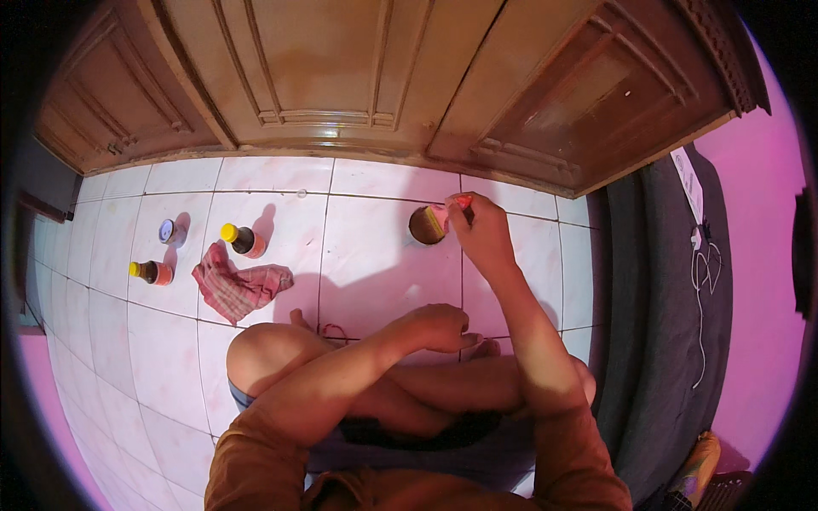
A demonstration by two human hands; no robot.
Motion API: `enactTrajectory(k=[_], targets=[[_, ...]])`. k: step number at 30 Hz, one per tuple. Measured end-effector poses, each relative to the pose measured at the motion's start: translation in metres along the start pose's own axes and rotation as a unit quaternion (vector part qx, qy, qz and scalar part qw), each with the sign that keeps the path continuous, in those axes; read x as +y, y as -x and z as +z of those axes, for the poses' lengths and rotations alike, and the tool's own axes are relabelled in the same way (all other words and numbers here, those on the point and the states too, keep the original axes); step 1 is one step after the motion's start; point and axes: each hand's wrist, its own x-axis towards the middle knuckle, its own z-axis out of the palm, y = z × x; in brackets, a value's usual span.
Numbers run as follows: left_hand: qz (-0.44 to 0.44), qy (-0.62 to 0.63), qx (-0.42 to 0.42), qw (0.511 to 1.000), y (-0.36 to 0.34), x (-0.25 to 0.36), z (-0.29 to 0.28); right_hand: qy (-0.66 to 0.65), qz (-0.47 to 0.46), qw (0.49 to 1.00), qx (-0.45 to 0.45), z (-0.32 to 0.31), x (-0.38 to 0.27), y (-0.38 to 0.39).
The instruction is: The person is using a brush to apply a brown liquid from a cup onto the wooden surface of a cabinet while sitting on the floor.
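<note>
My right hand (482, 228) reaches forward over the tiles, its fingers closed around the red handle of what looks like a paintbrush (435, 223). The yellowish, flat end of the brush is at a round container (423, 232) with a dark brown inside; whether the tip touches its contents cannot be made out. Nearer to me, my left hand (436, 329) hangs relaxed over my crossed legs. Its fingers are loosely bent and apart, with nothing visible in them.
To the left, a red checked cloth (239, 285) lies crumpled beside a dark bottle with a yellow cap (244, 240). A second such bottle (153, 272) and a small round tin (168, 230) are farther left. Wooden cabinet doors (332, 68) stand ahead; a dark cushion (660, 281) lies right.
</note>
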Motion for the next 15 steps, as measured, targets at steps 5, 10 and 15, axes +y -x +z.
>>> enactTrajectory(k=[5,10,15], targets=[[0.0,0.009,-0.009,1.0,0.0,0.001,0.0,-0.011,0.019,1.0,-0.021,0.005,0.004,-0.001],[0.004,0.016,-0.012,1.0,0.0,0.005,-0.001,0.036,-0.041,0.998,0.021,0.012,0.022,-0.001],[0.001,0.033,0.001,0.999,0.002,0.0,0.0,0.012,-0.016,1.0,0.007,0.004,0.012,-0.005]])
